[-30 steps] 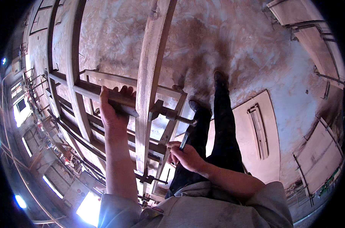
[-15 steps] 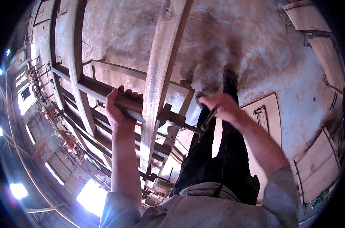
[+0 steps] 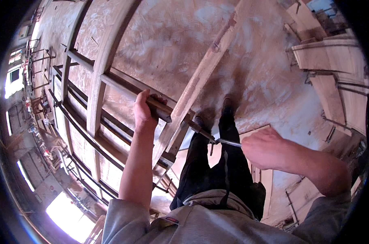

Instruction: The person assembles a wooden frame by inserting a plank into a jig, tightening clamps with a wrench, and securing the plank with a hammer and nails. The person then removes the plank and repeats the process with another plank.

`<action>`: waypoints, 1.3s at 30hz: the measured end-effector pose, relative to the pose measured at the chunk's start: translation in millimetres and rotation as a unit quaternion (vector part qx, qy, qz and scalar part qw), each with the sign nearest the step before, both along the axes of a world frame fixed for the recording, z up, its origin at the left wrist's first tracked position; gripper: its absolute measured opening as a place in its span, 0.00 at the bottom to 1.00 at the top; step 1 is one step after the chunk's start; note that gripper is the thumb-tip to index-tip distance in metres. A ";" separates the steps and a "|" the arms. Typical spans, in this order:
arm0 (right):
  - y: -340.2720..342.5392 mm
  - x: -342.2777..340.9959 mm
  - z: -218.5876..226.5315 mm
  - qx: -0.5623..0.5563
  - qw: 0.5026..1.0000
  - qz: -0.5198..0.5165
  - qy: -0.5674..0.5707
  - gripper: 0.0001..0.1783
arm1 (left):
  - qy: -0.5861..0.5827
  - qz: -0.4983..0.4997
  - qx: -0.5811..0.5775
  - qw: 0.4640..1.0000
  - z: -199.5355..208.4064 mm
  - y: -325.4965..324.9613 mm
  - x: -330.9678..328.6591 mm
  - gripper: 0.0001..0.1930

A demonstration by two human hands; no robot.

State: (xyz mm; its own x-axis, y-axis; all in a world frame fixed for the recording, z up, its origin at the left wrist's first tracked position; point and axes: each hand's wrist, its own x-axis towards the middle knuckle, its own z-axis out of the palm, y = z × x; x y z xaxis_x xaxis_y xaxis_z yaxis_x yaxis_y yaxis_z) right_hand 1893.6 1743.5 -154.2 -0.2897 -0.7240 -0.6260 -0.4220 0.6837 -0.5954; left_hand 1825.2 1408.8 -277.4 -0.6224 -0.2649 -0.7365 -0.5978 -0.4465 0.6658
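My left hand (image 3: pixel 145 110) is wrapped round a wooden rail (image 3: pixel 121 85), close to where it meets a long wooden beam (image 3: pixel 203 73). On the beam's far side a threaded clamp screw (image 3: pixel 205 133) sticks out toward my legs. My right hand (image 3: pixel 262 148) is closed round a metal wrench (image 3: pixel 230 142), whose other end sits at the tip of the screw. The fingers of my right hand are curled, and the wrench's grip end is hidden in them.
A wooden frame with upright members (image 3: pixel 99 93) stands at the left, dark metal bars (image 3: pixel 93 140) running below it. Wooden panels (image 3: pixel 331 55) with clamps lie at the right. My legs (image 3: pixel 200 162) stand just beyond the screw, and a pale board (image 3: pixel 266 183) lies beside them.
My right hand has swung outward to the right and down, with the wrench now nearly level. My left hand still holds the rail. The view has shifted, so the frame appears moved.
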 end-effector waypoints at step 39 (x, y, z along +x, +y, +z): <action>-12.6 17.7 -179.2 -0.073 0.899 -0.258 0.346 0.07 | 0.045 0.017 -0.007 0.999 -16.8 -88.4 -96.5 0.12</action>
State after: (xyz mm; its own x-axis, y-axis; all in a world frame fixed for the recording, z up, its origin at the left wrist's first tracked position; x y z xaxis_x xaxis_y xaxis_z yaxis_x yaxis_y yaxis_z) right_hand 1911.3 1730.8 -333.5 -0.8940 -0.4417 -0.0760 -0.3754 0.8306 -0.4113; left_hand 1728.7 1320.4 -294.1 -0.6766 -0.2969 -0.6738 -0.5201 -0.4551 0.7228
